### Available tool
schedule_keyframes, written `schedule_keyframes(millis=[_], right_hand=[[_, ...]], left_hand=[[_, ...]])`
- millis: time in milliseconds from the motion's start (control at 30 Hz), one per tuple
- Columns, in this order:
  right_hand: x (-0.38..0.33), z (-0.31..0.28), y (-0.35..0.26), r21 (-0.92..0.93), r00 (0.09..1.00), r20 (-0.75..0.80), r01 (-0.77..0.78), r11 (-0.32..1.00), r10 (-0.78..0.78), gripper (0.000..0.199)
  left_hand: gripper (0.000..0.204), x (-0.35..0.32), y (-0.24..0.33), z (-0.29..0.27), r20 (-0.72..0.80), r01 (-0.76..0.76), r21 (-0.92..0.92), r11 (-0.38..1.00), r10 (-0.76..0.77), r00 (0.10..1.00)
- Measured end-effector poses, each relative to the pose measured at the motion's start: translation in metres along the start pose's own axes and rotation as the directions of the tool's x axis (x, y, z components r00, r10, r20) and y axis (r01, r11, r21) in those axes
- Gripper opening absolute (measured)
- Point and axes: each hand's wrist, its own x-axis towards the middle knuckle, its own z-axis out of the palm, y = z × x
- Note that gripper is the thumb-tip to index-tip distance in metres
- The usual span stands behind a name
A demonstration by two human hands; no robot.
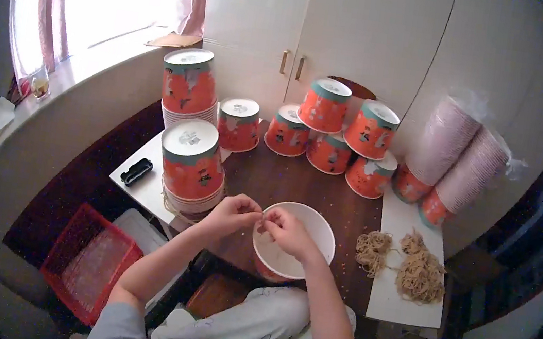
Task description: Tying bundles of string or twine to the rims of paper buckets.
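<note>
A large paper bucket (318, 234), white inside and orange outside, stands upright at the near edge of the brown table in front of me. Over its left rim my left hand (237, 214) and my right hand (285, 230) meet, fingertips almost touching. Each hand is pinched closed; whatever lies between the fingers is too small to make out. The right hand hangs over the bucket's mouth, while the left is just outside the rim. Left of my left hand rises a stack of upside-down orange buckets (193, 163).
More upside-down orange buckets (324, 104) stand along the back of the table. Wrapped stacks of paper buckets (470, 172) are at the right. Tan string heaps (421, 275) lie on a white board (404, 310). A black plastic object (136, 172) lies left, above a red basket (91, 262).
</note>
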Motion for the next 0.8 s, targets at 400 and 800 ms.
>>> schedule_keyframes(millis=[400,800], right_hand=[[0.001,0.001,0.006,0.103,0.996,0.076,-0.049,0.993,0.041,0.007],[-0.002,0.001,-0.006,0.188,0.990,0.106,-0.112,0.976,0.093,0.010]], left_hand=[[0.011,0.000,0.002,-0.004,-0.056,0.001,0.154,0.988,0.008,0.998],[0.010,-0.002,0.003,-0.006,0.044,-0.020,0.033,0.999,0.018,0.999]])
